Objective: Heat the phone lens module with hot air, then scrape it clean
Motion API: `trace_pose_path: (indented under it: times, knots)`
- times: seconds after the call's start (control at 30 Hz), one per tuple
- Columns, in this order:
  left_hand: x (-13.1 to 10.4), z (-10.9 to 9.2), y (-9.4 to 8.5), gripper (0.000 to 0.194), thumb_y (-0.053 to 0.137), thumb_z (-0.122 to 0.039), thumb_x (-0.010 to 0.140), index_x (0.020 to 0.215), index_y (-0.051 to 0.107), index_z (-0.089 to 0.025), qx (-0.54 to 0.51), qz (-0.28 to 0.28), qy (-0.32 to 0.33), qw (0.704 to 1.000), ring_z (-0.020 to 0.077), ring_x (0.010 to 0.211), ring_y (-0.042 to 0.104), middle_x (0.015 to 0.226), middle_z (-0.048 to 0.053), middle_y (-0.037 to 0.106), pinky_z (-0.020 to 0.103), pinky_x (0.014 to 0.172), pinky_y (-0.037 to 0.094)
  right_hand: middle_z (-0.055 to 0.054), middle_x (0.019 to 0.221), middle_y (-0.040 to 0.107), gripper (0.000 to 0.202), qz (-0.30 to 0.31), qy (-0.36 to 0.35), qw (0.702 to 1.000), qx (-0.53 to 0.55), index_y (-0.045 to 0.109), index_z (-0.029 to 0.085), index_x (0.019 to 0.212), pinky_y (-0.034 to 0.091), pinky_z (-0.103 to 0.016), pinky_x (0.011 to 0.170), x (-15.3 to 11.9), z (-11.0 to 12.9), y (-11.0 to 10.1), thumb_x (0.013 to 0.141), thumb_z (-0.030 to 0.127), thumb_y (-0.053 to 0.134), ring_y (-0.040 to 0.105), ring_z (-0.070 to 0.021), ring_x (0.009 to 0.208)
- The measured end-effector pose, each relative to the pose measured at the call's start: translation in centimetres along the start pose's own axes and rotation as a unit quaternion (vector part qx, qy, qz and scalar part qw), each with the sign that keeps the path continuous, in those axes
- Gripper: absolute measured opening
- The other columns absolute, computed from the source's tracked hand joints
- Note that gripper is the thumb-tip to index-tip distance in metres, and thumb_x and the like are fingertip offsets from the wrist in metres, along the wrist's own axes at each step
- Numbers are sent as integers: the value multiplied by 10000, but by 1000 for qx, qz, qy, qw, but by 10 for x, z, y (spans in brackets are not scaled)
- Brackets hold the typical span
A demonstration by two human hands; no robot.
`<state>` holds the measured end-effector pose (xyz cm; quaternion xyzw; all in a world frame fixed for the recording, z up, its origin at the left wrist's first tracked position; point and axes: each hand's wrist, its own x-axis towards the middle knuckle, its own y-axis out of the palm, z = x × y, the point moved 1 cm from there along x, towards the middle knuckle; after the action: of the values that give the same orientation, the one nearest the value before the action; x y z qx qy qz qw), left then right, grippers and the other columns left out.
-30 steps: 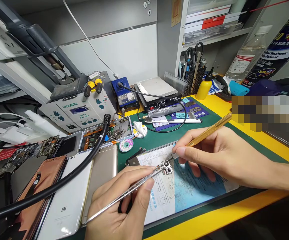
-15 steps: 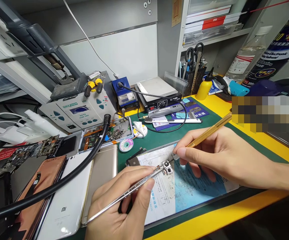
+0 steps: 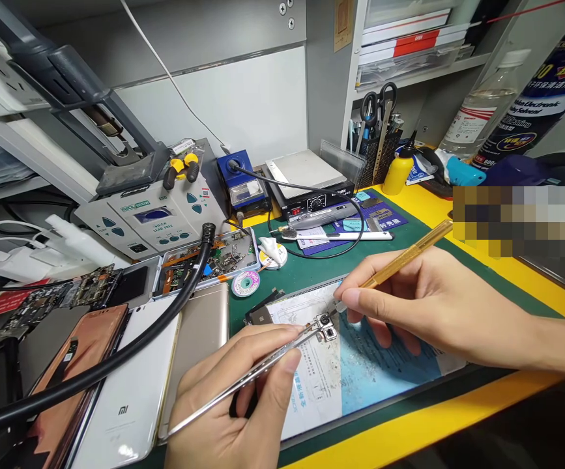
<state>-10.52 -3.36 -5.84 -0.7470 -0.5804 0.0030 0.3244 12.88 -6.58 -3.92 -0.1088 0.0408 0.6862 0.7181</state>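
My left hand [image 3: 243, 391] is closed round metal tweezers [image 3: 233, 385], whose tips meet the left side of a small dual camera module [image 3: 329, 333]. Between the thumb and fingers of my right hand [image 3: 423, 306] is a gold-handled tool [image 3: 404, 255]. Its thin tip points down-left and reaches the upper round lens of the module; whether it touches cannot be made out. Under both hands lies a white and blue printed sheet [image 3: 375, 384] on the green mat [image 3: 311, 268].
A thick black hose [image 3: 165, 319] crosses phones at the left, below a hot-air station [image 3: 155, 215]. Behind the sheet are solder wick [image 3: 246, 283], a brush [image 3: 350, 236] and a hot plate [image 3: 306, 174]. A yellow bottle [image 3: 399, 170] stands at the back right.
The tip of the gold-handled tool has moved slightly left, closer to the module's upper lens. My left hand keeps its hold on the tweezers, and the view has shifted very slightly.
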Motion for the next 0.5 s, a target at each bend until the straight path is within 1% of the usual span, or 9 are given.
trace_pose_path:
  times: [0.1, 0.2, 0.33, 0.4, 0.5]
  knots:
    - [1, 0, 0, 166, 724, -238, 913, 950, 835, -355, -3, 2, 3, 1000, 158, 777, 773, 986, -45, 831, 227, 434, 425, 6, 645, 654, 97, 2, 0, 1000, 2, 754, 212, 802, 418, -148, 329, 0, 0, 0, 760, 273, 815, 571, -121, 458]
    - [2, 0, 0, 157, 727, -236, 908, 947, 838, -340, -1, 4, 9, 1000, 149, 700, 749, 978, -36, 833, 232, 429, 428, 8, 650, 655, 92, 0, 0, 1000, -1, 751, 208, 807, 422, -145, 330, 0, 1, 0, 767, 266, 809, 568, -117, 459]
    - [2, -1, 0, 140, 729, -241, 905, 939, 841, -318, 4, 3, 12, 1000, 132, 576, 686, 963, -24, 834, 243, 420, 428, 22, 596, 640, 99, -5, -4, 1000, 9, 739, 199, 791, 433, -140, 329, 0, 2, 0, 758, 247, 819, 579, -122, 464]
    - [1, -1, 0, 143, 731, -240, 903, 937, 840, -327, 1, 1, 8, 1000, 122, 557, 668, 964, -33, 833, 243, 419, 422, 27, 567, 633, 104, -7, -3, 1000, 10, 735, 199, 782, 431, -142, 321, 0, 3, 1, 755, 245, 825, 565, -119, 444]
    - [1, 0, 1, 166, 728, -241, 906, 947, 835, -362, -5, 1, -2, 1000, 114, 579, 675, 974, -60, 830, 238, 422, 411, 30, 558, 632, 109, -9, -4, 1000, 12, 731, 200, 770, 429, -144, 311, 0, 4, 1, 747, 241, 829, 559, -117, 430]
